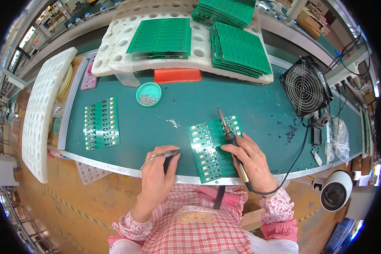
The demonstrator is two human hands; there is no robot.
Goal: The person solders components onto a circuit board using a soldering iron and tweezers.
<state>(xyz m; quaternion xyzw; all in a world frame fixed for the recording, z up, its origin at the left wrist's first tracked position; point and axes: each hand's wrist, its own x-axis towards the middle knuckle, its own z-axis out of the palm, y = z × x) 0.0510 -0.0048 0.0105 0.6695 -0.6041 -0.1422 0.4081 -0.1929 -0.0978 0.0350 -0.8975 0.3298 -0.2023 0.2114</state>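
Across the full width, a green-topped workbench is recorded, its far side occupied by a white foam slab on which stacked green circuit boards are laid. At the right, a black fan is stood. Near the front edge, a populated board is laid flat, its right portion overhung by the right hand, whose fingers are closed around a soldering iron, tip directed away. By the left hand, beside that board, a slender metal implement, exact kind unclear, is pinched between thumb and fingers. Farther left, a second populated board is placed. Smaller items: one red tray; one teal bowl, tiny parts contained; scattered dark bits; white bits.
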